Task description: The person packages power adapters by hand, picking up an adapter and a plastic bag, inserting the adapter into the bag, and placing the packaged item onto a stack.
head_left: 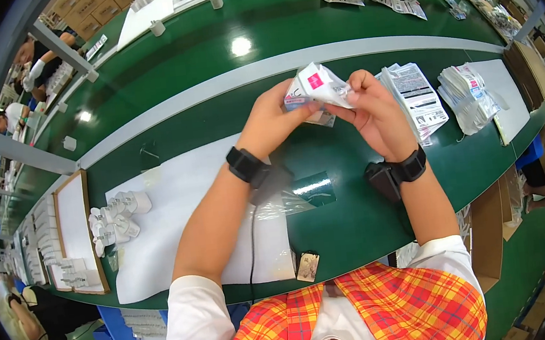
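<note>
Both my hands are raised over the far half of the green table, working on a white printed plastic bag (317, 86) with a pink square on it. Its left side is gripped by my left hand (275, 121), thumb across the front. The fingers of my right hand (377, 112) pinch the bag's right edge. The bag looks folded and creased; whether anything is inside, I cannot tell. Just right of my right hand lies a stack of flat printed bags (414, 101), and beyond it a thicker bundle of printed bags (469, 99).
Several white plug adapters (115, 220) stand on a white sheet (183, 237) at left, beside a shallow cardboard tray (97, 257). A small block (308, 267) sits at the near edge. A grey rail (210, 91) separates a green conveyor (256, 24). Other people work around.
</note>
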The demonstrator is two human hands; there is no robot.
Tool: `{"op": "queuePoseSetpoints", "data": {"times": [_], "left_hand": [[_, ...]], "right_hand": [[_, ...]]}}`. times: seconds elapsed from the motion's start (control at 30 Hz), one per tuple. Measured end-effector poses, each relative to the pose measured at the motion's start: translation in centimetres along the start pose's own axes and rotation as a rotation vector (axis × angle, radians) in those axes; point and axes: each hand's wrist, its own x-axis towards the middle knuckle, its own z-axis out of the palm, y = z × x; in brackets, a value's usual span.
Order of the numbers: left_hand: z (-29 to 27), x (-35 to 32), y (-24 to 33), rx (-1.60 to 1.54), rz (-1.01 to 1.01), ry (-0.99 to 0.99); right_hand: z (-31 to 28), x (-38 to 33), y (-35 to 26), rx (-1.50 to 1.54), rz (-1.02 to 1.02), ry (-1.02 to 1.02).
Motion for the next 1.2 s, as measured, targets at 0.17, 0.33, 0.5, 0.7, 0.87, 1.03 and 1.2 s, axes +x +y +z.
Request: {"op": "queuePoseSetpoints", "data": {"times": [0.17, 0.33, 0.5, 0.7, 0.87, 1.03, 1.2], "left_hand": [[0.2, 0.0, -1.6, -0.136, -0.087, 0.12], [1.4, 0.1, -2.1, -0.143, -0.118, 0.22], [0.7, 0.8, -2.4, -0.238, -0.006, 0.268], [-2.0, 1.4, -4.8, 0.214, -0.051, 0.127], [-2.4, 0.2, -4.2, 0.735, 0.095, -0.135], [-0.5, -0.5, -3.3, 0.868, 0.11, -0.142], [-0.7, -0.4, -3.8, 0.84, 0.049, -0.175]], "right_hand": [[-0.8, 0.6, 0.2, -0.482, -0.154, 0.054], [-2.0, 0.8, 1.7, -0.685, 0.248, 0.093], [-2.8, 2.0, 2.3, -0.568, 0.081, 0.121], [-6.3, 3.3, 2.6, -0.907, -0.094, 0.034], [-3.2, 1.0, 2.2, -1.582, -0.396, -0.301], [-0.3, 1.1, 2.9, -1.505, -0.177, -0.277], [0.3, 1.0, 3.7, -1.602, -0.216, -0.288]]}}
